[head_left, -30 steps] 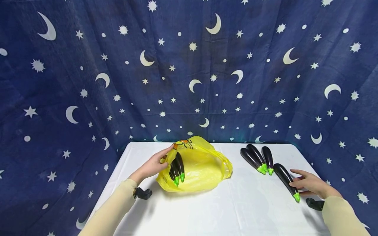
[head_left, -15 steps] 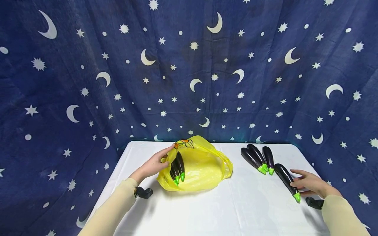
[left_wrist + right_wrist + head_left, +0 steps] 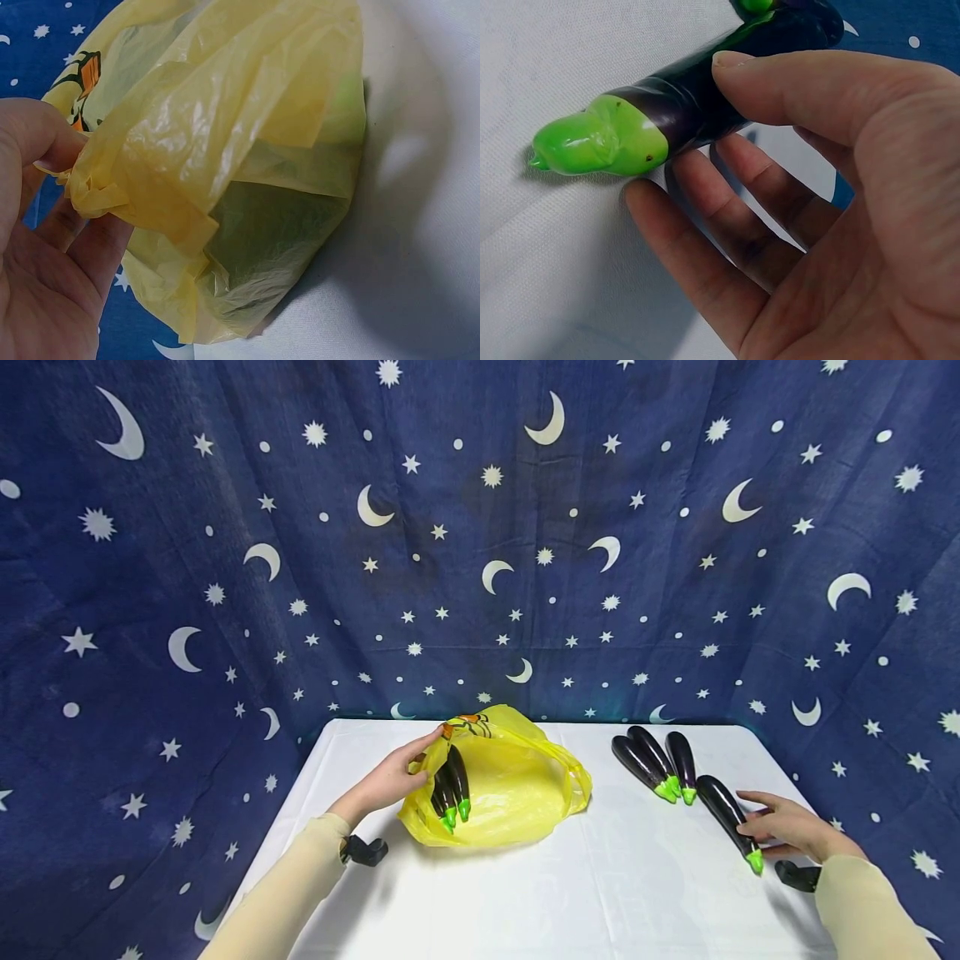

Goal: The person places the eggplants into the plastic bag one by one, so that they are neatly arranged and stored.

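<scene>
My left hand (image 3: 390, 777) pinches the gathered rim of a yellow plastic bag (image 3: 517, 785) between thumb and fingers. The bag lies on its side with its mouth facing me, and dark eggplants (image 3: 456, 781) with green stem ends show inside at its left. At the right, one glossy eggplant (image 3: 723, 814) lies on the table, its green end toward me. Beside it is my right hand (image 3: 798, 828); in the right wrist view its thumb (image 3: 757, 86) lies over the eggplant's body, while the other fingers, loosely extended, reach its near side.
Three more eggplants (image 3: 652, 764) lie together toward the back right of the white table (image 3: 540, 910). A dark blue cloth (image 3: 480, 568) with moons and stars hangs behind and at both sides. Each wrist wears a black camera mount (image 3: 366, 852).
</scene>
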Available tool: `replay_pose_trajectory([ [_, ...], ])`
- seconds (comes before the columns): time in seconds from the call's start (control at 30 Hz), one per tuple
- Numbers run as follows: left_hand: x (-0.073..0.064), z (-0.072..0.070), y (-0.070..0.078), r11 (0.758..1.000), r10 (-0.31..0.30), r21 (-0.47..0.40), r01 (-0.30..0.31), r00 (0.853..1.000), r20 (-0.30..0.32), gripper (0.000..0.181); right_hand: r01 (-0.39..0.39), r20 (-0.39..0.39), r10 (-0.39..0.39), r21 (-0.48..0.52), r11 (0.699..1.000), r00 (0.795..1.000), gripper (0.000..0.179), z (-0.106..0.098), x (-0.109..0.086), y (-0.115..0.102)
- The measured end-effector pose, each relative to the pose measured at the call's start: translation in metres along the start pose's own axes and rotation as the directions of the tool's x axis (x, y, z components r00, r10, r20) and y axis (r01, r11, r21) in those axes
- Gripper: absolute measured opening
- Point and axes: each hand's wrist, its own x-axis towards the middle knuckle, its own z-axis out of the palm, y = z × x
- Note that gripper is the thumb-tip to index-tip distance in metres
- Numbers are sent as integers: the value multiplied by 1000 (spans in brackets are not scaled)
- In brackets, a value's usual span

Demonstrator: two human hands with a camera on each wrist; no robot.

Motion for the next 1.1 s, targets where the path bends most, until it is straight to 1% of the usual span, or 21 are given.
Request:
replay_pose_trajectory([
  [0.3, 0, 0, 1, 1000, 6, 2, -6, 1000, 1, 80, 11, -10, -11, -27, 1000, 1000, 90, 0, -1, -2],
  [0.83, 0, 0, 1, 1000, 0, -7, 0, 1000, 5, 80, 11, -11, -11, -41, 999, 1000, 91, 1, 0, -2],
  [1.1, 1, 1, 1, 1000, -1, 12, 1, 1000, 0, 80, 9, -2, -9, -33, 999, 1000, 91, 3, -2, -5],
])
